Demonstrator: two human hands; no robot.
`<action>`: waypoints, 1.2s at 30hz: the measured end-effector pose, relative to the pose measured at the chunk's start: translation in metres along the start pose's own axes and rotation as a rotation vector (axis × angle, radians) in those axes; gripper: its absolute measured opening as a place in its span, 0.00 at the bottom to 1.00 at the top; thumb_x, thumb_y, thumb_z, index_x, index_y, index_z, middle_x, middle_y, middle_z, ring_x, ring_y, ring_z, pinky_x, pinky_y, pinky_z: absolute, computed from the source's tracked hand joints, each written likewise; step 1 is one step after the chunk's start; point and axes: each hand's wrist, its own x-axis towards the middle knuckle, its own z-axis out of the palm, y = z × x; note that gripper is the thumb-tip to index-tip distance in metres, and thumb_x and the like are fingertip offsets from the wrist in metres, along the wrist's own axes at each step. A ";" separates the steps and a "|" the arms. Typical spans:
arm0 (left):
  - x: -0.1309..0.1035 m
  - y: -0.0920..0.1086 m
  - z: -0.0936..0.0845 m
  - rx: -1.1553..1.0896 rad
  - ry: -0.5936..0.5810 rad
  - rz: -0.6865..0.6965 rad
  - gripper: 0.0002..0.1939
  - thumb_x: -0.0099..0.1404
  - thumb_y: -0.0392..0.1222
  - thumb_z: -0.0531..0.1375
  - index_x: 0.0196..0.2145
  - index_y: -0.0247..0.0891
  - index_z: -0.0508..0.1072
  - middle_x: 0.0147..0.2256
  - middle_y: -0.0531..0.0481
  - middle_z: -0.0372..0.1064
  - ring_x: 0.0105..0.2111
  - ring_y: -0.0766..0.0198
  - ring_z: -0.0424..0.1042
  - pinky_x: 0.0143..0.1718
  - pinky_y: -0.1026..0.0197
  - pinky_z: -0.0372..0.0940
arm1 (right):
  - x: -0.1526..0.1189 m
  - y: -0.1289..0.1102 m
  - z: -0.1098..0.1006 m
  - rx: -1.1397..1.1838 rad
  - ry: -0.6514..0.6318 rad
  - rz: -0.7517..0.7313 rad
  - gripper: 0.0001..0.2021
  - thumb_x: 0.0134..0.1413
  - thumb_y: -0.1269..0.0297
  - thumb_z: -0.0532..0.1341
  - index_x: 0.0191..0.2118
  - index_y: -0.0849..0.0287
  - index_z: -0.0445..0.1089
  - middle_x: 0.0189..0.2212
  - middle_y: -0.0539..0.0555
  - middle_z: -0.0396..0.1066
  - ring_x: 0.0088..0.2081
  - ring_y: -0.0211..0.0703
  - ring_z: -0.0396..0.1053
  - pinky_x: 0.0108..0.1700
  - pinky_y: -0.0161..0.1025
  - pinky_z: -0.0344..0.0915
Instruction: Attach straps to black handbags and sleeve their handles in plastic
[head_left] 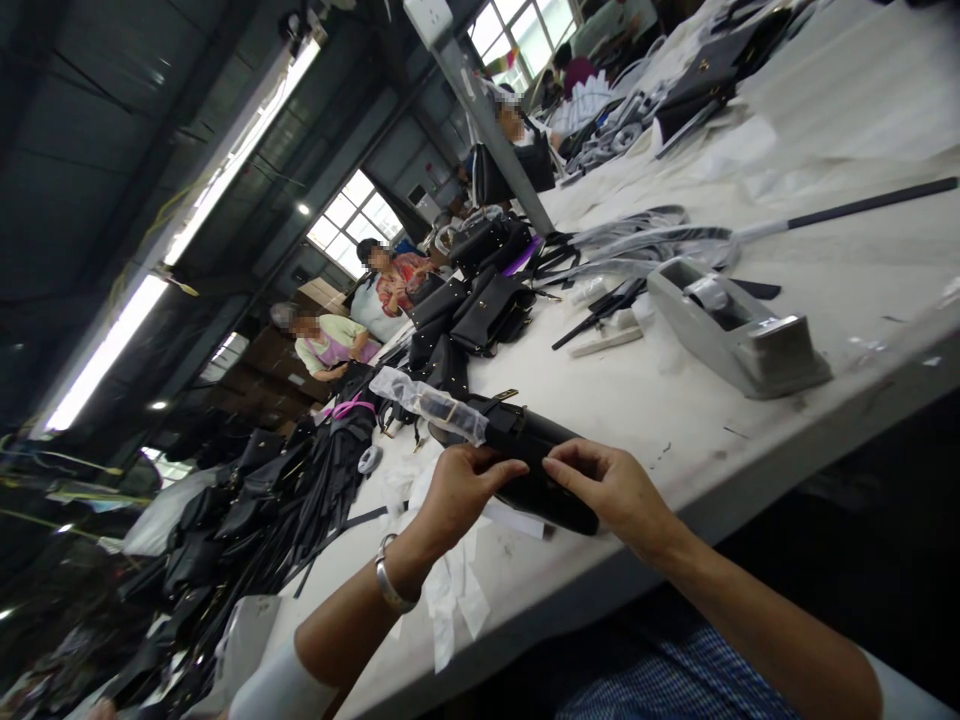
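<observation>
A black handbag with small gold-coloured fittings lies tilted at the table's front edge. My left hand grips its left side, thumb on top and fingers curled beneath. My right hand pinches the bag's near right part between thumb and bent fingers. Both thumb tips almost meet over the black surface. From the bag's far left end sticks out a band wrapped in clear plastic. Scraps of white paper hang by my left wrist. The fingertips under the bag are hidden.
A grey tape dispenser stands to the right on the white table. More black bags and plastic-wrapped straps lie beyond. A metal post rises behind them. Black straps and bags are heaped left. Co-workers stand farther back.
</observation>
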 end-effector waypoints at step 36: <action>-0.001 0.003 0.013 -0.232 0.045 -0.018 0.15 0.57 0.44 0.69 0.40 0.32 0.79 0.38 0.44 0.80 0.39 0.55 0.78 0.41 0.59 0.71 | 0.011 -0.005 -0.001 -0.240 0.029 -0.074 0.11 0.55 0.55 0.62 0.31 0.57 0.72 0.27 0.50 0.73 0.30 0.43 0.71 0.32 0.38 0.67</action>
